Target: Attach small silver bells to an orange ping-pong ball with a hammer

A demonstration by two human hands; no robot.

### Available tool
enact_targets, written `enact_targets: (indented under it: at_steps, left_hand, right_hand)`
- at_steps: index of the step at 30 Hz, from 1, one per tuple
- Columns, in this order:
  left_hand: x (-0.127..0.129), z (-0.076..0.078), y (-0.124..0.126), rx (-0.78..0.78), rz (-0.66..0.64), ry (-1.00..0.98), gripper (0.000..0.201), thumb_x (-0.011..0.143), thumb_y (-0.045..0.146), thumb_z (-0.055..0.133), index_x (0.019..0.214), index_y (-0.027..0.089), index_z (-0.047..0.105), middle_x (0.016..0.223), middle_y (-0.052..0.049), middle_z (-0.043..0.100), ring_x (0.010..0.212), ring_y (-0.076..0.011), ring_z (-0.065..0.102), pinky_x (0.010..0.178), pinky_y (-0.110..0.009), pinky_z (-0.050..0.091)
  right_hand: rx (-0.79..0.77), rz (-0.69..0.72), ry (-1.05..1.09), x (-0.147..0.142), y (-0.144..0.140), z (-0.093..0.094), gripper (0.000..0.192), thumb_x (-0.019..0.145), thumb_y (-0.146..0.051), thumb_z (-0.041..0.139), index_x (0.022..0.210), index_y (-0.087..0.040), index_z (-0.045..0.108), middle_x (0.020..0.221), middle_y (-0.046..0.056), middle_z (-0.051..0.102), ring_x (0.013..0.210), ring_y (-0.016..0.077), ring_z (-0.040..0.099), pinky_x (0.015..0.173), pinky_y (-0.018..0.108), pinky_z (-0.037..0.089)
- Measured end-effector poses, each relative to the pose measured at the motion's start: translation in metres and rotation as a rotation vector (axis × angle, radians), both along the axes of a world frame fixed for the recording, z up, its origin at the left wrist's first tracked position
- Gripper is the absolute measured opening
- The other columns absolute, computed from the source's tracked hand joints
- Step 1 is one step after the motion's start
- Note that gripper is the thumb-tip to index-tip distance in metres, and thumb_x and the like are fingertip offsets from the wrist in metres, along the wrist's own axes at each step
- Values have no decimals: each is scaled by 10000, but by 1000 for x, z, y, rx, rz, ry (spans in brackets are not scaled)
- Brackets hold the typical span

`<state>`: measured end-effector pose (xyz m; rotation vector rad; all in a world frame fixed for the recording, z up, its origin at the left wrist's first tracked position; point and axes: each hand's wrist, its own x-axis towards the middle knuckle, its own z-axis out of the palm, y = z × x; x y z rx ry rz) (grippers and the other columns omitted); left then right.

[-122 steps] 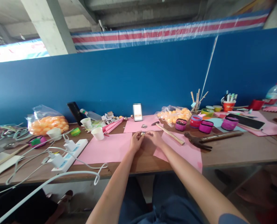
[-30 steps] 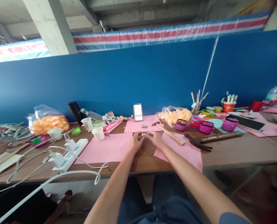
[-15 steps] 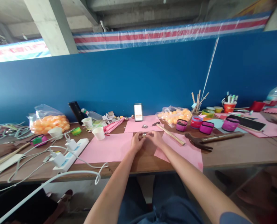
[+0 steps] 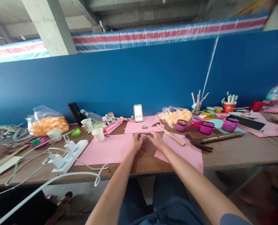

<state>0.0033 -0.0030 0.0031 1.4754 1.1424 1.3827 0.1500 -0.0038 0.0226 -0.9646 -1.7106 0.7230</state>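
Both hands, left hand (image 4: 136, 143) and right hand (image 4: 154, 139), pinch one tiny shiny metal piece (image 4: 143, 135) between their fingertips; looks light, hard, slippery, so grip its edges.

You have one view, from the camera on your head. It looks forward and slightly down across the desk (image 4: 235, 153) toward the blue partition (image 4: 129, 81), with your forearms reaching away from it. The desk's near edge sits close; the partition and ceiling beam (image 4: 49, 28) lie farther off.
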Motion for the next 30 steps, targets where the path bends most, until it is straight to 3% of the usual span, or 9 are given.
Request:
enact_targets:
  at_steps: [10, 15, 30]
  left_hand:
    - [-2, -6, 5, 70, 62, 108, 271, 758, 283, 542, 999, 163, 510, 928, -86, 635, 789, -154, 625, 703, -299, 516]
    - [-4, -7, 6, 54, 18, 168, 285, 786, 242, 479, 1062, 197, 536, 1016, -69, 629, 835, -162, 621, 735, -303, 514]
    - [-6, 0, 0, 84, 20, 230, 419, 735, 267, 554, 1144, 182, 531, 1056, -85, 625, 892, -196, 606, 809, -336, 478]
  right_hand:
    - [1, 61, 19, -2, -2, 0, 193, 744, -272, 561, 910, -182, 601, 918, 52, 662, 864, 184, 616, 801, 316, 466]
    - [0, 81, 18, -3, -3, 1, 220, 752, -294, 555, 941, -188, 597, 948, 50, 659, 885, 182, 611, 813, 316, 465]
    - [-25, 64, 16, 0, 1, -1, 224, 750, -244, 541, 950, -186, 625, 972, 54, 665, 901, 185, 611, 829, 331, 465]
